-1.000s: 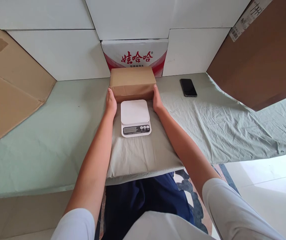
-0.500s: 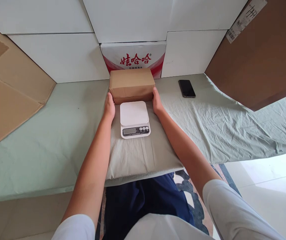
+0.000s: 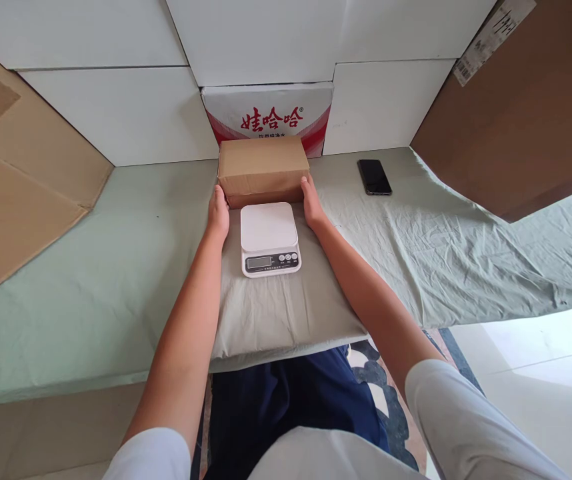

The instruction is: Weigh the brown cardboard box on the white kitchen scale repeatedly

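Note:
A closed brown cardboard box [image 3: 265,167] is at the back of the cloth-covered table, in front of a white and red carton. My left hand [image 3: 219,211] grips its left side, the thumb at the near corner and the other fingers mostly hidden. On the opposite side my right hand [image 3: 312,202] holds the box by its near right corner, thumb on the front face. Between my forearms lies a white kitchen scale [image 3: 269,239], just in front of the box, its plate bare and its display blank.
A black phone [image 3: 375,177] lies to the right of the box. Large cardboard panels stand at the left [image 3: 31,167] and right [image 3: 511,113]. Behind the box is the white and red carton [image 3: 271,107] against white panels. Green-grey cloth [image 3: 91,287] covers the table.
My right hand has shifted slightly left, its thumb now further onto the front face of the box. The box has barely moved; the scale and phone stay where they were.

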Demonstrator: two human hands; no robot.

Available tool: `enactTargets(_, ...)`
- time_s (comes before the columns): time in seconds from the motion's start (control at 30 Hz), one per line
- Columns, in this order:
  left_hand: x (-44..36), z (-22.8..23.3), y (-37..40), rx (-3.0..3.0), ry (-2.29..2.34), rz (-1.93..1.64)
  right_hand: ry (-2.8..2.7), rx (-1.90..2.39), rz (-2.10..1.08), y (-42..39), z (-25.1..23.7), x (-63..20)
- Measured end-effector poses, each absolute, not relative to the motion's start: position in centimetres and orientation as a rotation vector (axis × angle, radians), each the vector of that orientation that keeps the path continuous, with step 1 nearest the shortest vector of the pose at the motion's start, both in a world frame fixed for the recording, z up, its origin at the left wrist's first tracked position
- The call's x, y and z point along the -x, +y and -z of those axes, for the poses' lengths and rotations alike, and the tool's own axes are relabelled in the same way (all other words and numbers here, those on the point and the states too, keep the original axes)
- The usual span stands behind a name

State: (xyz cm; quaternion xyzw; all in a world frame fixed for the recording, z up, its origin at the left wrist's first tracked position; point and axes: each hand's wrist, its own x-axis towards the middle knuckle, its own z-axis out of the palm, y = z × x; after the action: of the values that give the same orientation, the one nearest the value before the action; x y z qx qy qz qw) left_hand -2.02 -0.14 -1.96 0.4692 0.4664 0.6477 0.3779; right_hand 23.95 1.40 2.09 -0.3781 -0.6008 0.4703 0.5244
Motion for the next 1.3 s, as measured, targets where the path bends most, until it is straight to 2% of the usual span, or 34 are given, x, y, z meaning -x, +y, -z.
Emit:
enactTargets(0.97, 1.6, 1.8, -0.4, -1.16, 1.207, -1.678, -1.393, 0.873, -1.094, 1.0, -2.5, -23.7)
enactTargets(1.3, 1.2, -0.2, -1.0, -1.219, 1.209, -1.757, -1.459, 0.872, -0.993, 0.6, -4.5, -23.4)
